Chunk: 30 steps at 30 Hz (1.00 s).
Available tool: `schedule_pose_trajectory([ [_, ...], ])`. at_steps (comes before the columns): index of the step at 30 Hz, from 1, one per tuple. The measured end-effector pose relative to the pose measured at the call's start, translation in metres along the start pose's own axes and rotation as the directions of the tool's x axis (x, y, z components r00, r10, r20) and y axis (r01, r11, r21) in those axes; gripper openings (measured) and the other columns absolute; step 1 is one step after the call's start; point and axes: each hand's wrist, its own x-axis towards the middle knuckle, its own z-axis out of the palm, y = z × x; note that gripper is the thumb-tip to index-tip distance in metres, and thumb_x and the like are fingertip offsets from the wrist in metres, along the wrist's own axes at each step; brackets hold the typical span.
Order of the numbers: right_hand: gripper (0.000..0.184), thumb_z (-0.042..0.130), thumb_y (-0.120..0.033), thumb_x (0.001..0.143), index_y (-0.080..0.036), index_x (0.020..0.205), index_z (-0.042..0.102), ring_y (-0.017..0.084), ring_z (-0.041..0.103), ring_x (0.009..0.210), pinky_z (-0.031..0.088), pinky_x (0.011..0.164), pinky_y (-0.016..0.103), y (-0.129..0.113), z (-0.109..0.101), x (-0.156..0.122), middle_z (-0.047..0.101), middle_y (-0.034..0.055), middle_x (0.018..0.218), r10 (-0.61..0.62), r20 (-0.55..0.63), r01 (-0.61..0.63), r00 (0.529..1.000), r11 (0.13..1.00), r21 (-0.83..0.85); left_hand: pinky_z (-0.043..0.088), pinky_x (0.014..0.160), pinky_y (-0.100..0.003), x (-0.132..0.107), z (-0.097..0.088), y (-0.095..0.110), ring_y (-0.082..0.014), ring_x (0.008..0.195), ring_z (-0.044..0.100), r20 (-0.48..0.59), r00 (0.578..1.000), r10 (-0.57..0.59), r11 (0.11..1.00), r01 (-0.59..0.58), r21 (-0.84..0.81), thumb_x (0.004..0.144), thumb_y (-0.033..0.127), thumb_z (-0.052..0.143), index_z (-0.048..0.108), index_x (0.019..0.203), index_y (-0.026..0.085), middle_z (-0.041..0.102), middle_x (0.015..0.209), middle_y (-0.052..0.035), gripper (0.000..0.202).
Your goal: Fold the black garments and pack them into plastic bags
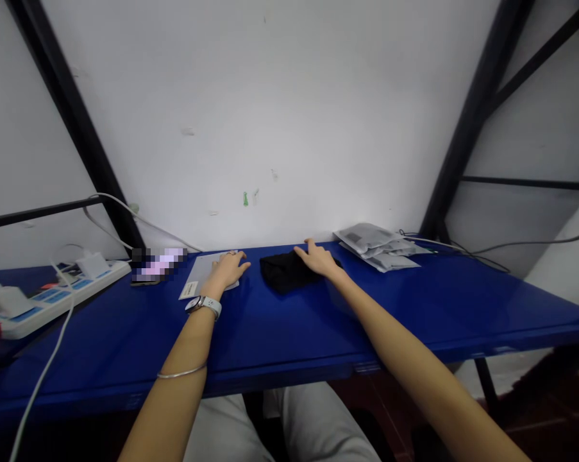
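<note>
My left hand (pixel 228 269), with a watch (pixel 203 306) at the wrist, lies over a flat pale grey plastic bag (pixel 201 273) that has a small white label at its near left corner. Its fingers are apart and hold nothing. A folded piece of black cloth (pixel 282 273) rests on the blue table (pixel 279 333), right of the bag. On the cloth's right part sits my right hand (pixel 318 260), fingers spread and not closed round it. Part of the cloth is hidden under that hand.
Several grey packed bags (pixel 370 240) are piled against the wall at the back right. A phone (pixel 157 266) lies at the back left. Farther left is a white power strip (pixel 58 298) with chargers and a white cable (pixel 53 353) crossing the table edge. Black posts (pixel 467 135) flank the table.
</note>
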Motion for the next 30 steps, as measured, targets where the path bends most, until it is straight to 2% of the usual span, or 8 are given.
schedule_pose_trajectory([
  [4, 0.053, 0.042, -0.044, 0.093, -0.015, 0.137, 0.036, 0.025, 0.061, 0.104, 0.047, 0.087, 0.039, -0.013, 0.005, -0.007, 0.064, 0.0179, 0.115, -0.168, 0.204, 0.074, 0.964, 0.912, 0.403, 0.043, 0.088, -0.043, -0.001, -0.003, 0.003, -0.0304, 0.112, 0.054, -0.084, 0.996, -0.018, 0.999, 0.016, -0.03, 0.093, 0.04, 0.038, 0.057, 0.116, 0.021, 0.059, 0.122, -0.0126, 0.036],
  [9, 0.048, 0.018, -0.037, 0.1, -0.026, 0.147, 0.017, 0.018, 0.057, 0.113, 0.047, 0.091, 0.035, -0.028, -0.024, -0.012, 0.055, 0.0116, 0.133, -0.486, 0.106, 0.261, 0.868, 0.628, 0.733, 0.043, 0.087, -0.041, 0.006, -0.006, 0.0, -0.0292, 0.109, 0.056, -0.305, 0.945, -0.119, 0.987, 0.079, -0.141, 0.097, 0.039, 0.026, 0.053, 0.121, 0.021, 0.061, 0.118, -0.0139, 0.04],
  [14, 0.052, 0.063, -0.019, 0.078, -0.02, 0.128, 0.05, 0.021, 0.058, 0.108, 0.046, 0.092, 0.032, 0.008, -0.037, 0.004, 0.061, 0.0103, 0.121, -0.346, 0.299, 0.272, 0.889, 0.926, 0.262, 0.043, 0.092, -0.037, 0.009, -0.011, -0.006, -0.0245, 0.103, 0.058, -0.34, 0.929, -0.144, 0.945, 0.027, -0.326, 0.091, 0.036, 0.038, 0.059, 0.104, 0.017, 0.064, 0.107, -0.012, 0.031],
  [17, 0.05, 0.068, -0.011, 0.065, -0.018, 0.114, 0.061, 0.023, 0.06, 0.101, 0.047, 0.085, 0.029, 0.03, -0.034, 0.012, 0.063, 0.0085, 0.115, -0.181, 0.382, 0.262, 0.906, 0.95, -0.171, 0.041, 0.096, -0.037, 0.003, -0.017, -0.009, -0.025, 0.106, 0.056, -0.101, 0.991, 0.082, 0.933, -0.112, -0.341, 0.081, 0.046, 0.055, 0.062, 0.087, 0.019, 0.064, 0.105, -0.0075, 0.028],
  [19, 0.044, 0.067, -0.012, 0.065, -0.02, 0.107, 0.064, 0.021, 0.061, 0.094, 0.047, 0.076, 0.026, 0.035, -0.033, 0.013, 0.064, 0.0064, 0.11, -0.119, 0.401, 0.254, 0.908, 0.919, -0.303, 0.039, 0.099, -0.038, -0.001, -0.02, -0.012, -0.0273, 0.116, 0.051, 0.134, 0.957, 0.257, 0.922, -0.201, -0.33, 0.07, 0.052, 0.066, 0.064, 0.088, 0.023, 0.06, 0.118, -0.0057, 0.034],
  [22, 0.03, 0.061, -0.012, 0.067, -0.021, 0.095, 0.068, 0.017, 0.062, 0.081, 0.044, 0.066, 0.023, 0.032, -0.038, 0.011, 0.068, 0.0039, 0.096, -0.078, 0.403, 0.245, 0.912, 0.891, -0.382, 0.033, 0.105, -0.043, -0.002, -0.02, -0.018, -0.0325, 0.133, 0.034, 0.328, 0.895, 0.302, 0.939, -0.221, -0.263, 0.056, 0.046, 0.077, 0.065, 0.094, 0.026, 0.047, 0.139, -0.005, 0.044],
  [27, 0.024, 0.055, -0.012, 0.069, -0.019, 0.084, 0.071, 0.014, 0.057, 0.065, 0.038, 0.058, 0.023, 0.029, -0.06, 0.008, 0.066, 0.0024, 0.078, 0.005, 0.439, 0.175, 0.899, 0.913, -0.368, 0.033, 0.106, -0.035, 0.0, -0.022, -0.025, -0.0263, 0.134, 0.037, 0.282, 0.91, 0.305, 0.922, -0.208, -0.327, 0.069, 0.031, 0.063, 0.068, 0.075, 0.022, 0.057, 0.129, -0.0035, 0.011],
  [30, 0.023, 0.054, -0.014, 0.068, -0.019, 0.081, 0.072, 0.012, 0.052, 0.06, 0.036, 0.055, 0.024, 0.031, -0.077, 0.005, 0.063, 0.0011, 0.071, 0.042, 0.521, 0.147, 0.853, 0.937, -0.317, 0.034, 0.105, -0.033, -0.005, -0.03, -0.024, -0.0253, 0.132, 0.04, 0.258, 0.913, 0.315, 0.9, -0.202, -0.386, 0.072, 0.033, 0.061, 0.069, 0.077, 0.023, 0.059, 0.128, -0.0015, 0.013],
])
